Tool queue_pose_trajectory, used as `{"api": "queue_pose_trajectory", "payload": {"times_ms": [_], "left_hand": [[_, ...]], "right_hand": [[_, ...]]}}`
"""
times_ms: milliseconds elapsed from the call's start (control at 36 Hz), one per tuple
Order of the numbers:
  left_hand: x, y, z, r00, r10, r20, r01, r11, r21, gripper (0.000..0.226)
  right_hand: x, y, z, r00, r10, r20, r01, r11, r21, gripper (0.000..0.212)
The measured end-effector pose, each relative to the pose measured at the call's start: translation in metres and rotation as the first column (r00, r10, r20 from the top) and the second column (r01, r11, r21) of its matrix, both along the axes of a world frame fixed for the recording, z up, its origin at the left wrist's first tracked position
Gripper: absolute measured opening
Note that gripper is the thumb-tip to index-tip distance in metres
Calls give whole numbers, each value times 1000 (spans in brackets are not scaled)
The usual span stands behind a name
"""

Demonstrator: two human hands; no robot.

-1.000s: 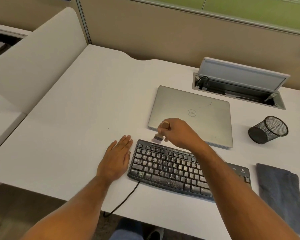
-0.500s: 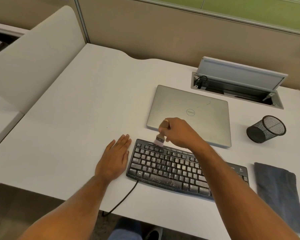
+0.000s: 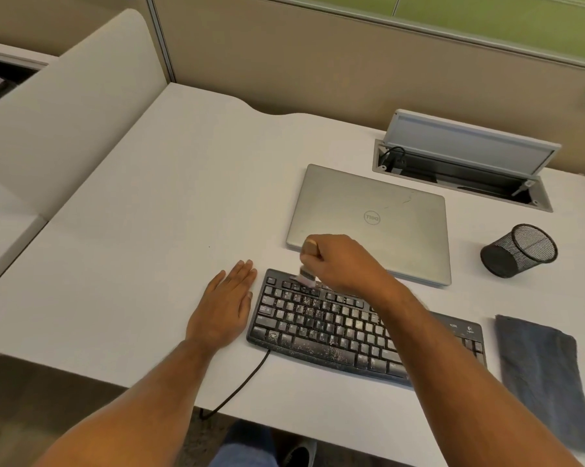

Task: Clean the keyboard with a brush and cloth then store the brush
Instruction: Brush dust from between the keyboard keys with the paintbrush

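A black, dust-speckled keyboard (image 3: 321,328) lies near the desk's front edge. My right hand (image 3: 341,264) grips a small brush (image 3: 307,276) by its wooden handle, and the pale bristles touch the top row of keys at the keyboard's left end. My left hand (image 3: 227,305) lies flat on the desk against the keyboard's left side, fingers straight. A dark grey cloth (image 3: 543,372) lies folded to the right of the keyboard. A black mesh cup (image 3: 520,251) stands tilted at the right.
A shut silver laptop (image 3: 378,210) sits just behind the keyboard. Behind it, a cable box (image 3: 466,170) in the desk has its lid raised. The keyboard's cable (image 3: 240,385) runs off the front edge. A partition wall closes the back.
My right hand has drawn the brush back from the desk behind the keyboard onto the top-left keys. My left hand has stayed flat beside the keyboard.
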State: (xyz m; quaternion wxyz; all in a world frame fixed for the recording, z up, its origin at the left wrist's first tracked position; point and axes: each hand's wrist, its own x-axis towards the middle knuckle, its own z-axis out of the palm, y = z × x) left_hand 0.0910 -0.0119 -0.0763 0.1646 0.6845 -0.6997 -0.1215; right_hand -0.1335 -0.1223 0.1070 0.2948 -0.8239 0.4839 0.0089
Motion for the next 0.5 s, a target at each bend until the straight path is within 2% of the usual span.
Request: {"api": "queue_pose_trajectory", "payload": {"times_ms": [56, 139, 306, 389, 500], "left_hand": [[0, 0, 0, 1000, -1, 3, 1, 1000, 2, 58], [0, 0, 1, 1000, -3, 6, 3, 1000, 8, 58], [0, 0, 1, 1000, -1, -1, 1, 1000, 5, 58], [-1, 0, 1, 1000, -2, -3, 2, 1000, -2, 57], [0, 0, 2, 1000, -1, -2, 1, 1000, 6, 58]], "right_hand": [[5, 2, -2, 998, 8, 68, -11, 999, 43, 16], [7, 4, -9, 997, 30, 65, -34, 998, 58, 13], [-6, -2, -6, 990, 58, -132, -59, 998, -3, 17], [-9, -5, -4, 978, 51, -202, -72, 992, -99, 21], [2, -1, -6, 996, -75, 39, 76, 997, -28, 21]]}}
